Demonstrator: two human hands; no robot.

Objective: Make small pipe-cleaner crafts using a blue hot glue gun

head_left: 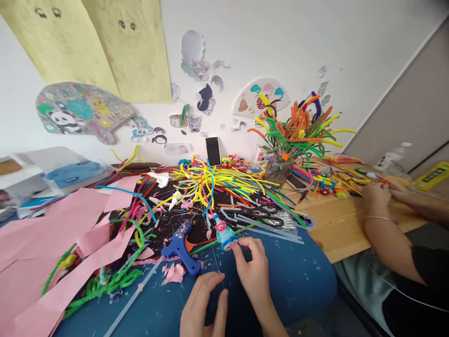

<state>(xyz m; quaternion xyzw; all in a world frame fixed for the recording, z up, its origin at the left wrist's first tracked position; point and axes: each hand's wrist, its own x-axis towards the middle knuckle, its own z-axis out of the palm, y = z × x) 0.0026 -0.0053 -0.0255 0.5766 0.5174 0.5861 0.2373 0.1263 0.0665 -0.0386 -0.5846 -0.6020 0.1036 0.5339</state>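
Note:
My right hand pinches a small blue fuzzy pipe-cleaner figure by its lower end, between thumb and fingers. A pink patch shows on the figure's front, and its narrow top points away from me. My left hand is lower and to the left, thumb and fingers apart, with no object visible between them. A thin pale strand runs near its fingertips; whether it touches them I cannot tell. Left of the figure lies a blue glue gun on its side, a long clear glue stick trailing from its rear.
Yellow pipe cleaners are heaped at the back. Black-handled scissors lie beside clear glue sticks. Pink paper sheets cover the left. A vase holds colourful stems. At right, another person's hands work over a wooden table.

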